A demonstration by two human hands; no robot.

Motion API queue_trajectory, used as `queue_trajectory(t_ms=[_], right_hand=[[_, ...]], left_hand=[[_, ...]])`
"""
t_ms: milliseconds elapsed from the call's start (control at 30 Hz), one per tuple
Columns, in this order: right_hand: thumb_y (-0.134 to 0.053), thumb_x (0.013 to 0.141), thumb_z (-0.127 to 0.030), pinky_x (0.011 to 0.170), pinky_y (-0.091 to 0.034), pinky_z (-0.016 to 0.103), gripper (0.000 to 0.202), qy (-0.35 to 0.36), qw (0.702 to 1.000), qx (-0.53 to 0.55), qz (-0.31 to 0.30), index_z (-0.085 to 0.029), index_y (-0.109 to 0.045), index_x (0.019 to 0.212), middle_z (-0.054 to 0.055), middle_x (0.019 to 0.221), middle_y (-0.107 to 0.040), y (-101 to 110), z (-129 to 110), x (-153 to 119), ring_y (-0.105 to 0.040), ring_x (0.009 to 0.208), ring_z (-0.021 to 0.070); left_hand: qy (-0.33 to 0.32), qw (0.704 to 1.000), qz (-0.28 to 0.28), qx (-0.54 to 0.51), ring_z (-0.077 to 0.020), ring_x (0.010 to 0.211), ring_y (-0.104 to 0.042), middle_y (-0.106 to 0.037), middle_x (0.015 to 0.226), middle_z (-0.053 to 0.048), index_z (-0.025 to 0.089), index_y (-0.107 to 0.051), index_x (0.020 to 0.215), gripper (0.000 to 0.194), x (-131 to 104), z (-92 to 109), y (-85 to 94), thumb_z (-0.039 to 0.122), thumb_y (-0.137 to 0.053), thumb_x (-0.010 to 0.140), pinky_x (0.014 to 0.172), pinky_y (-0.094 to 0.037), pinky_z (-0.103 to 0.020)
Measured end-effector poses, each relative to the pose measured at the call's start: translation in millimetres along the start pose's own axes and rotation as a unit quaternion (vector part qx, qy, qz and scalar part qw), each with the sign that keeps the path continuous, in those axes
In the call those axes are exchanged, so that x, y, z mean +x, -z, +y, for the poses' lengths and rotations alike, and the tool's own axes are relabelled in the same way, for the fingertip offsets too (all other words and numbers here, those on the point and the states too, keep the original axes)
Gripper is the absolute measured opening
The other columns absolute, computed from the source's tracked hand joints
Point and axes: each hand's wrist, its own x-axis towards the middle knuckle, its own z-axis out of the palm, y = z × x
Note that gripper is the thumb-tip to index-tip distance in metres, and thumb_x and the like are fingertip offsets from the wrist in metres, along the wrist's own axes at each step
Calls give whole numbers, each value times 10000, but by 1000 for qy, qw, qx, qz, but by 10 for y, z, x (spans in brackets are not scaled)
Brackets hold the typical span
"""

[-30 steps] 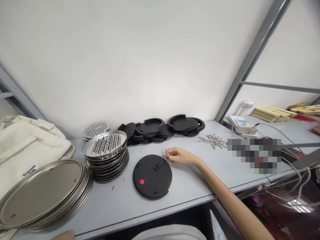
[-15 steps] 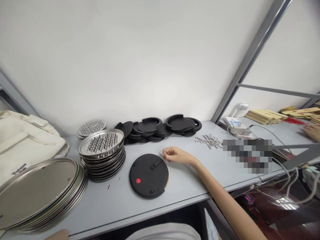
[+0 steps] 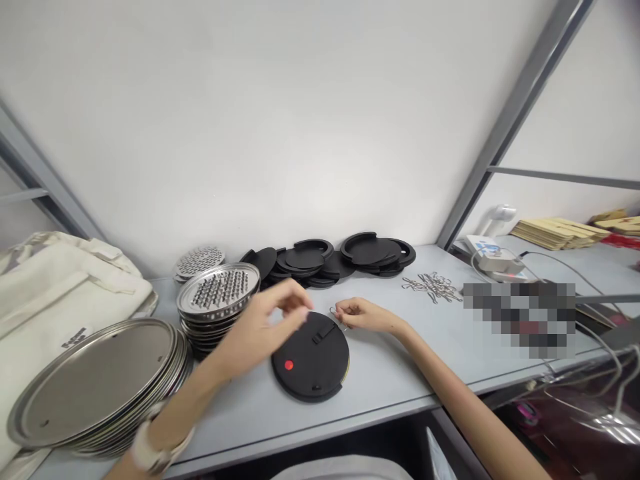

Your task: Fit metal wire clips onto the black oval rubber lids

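Note:
A round black disc [image 3: 315,373] with a red dot lies on the grey table. My right hand [image 3: 356,313] pinches a small wire hook [image 3: 333,311] at the disc's upper right edge. Over the disc's upper left edge and beside the grater stack, my left hand [image 3: 273,317] is held with thumb and fingers apart and nothing between them. A pile of wire hooks [image 3: 433,287] lies farther right. Behind the disc, several black round parts [image 3: 370,250] are heaped against the wall.
Round metal graters [image 3: 217,291] are stacked left of the disc. Large metal plates [image 3: 100,383] and a cream cloth bag [image 3: 75,280] fill the far left. On the right are a white device [image 3: 493,257], cables and a grey shelf post [image 3: 515,120].
My left hand has come in from the lower left to over the disc's upper left edge. My right hand stays at the disc's edge with the hook. The view has shifted slightly left.

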Motion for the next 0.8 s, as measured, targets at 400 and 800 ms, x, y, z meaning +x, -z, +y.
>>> queue_trajectory(t_ms=[400,800], right_hand=[[-456,811,-318,521,-262,202,195,2,1000,4,3,-182,-407,680,-65,590,-362,-15,-23,-3,-309,540,75],[-428,788,-253,562,-296,216,175,-7,999,9,-51,-187,-367,638,-56,610,-364,-18,-48,-27,-337,571,86]], left_hand=[[67,991,-57,-102,-117,639,-539,-575,698,-9,131,-602,827,150,410,-958,-512,233,-494,808,664,-422,-248],[38,995,-57,-78,-131,692,-551,-586,738,-27,141,-607,857,169,369,-973,-537,265,-494,838,662,-454,-243]])
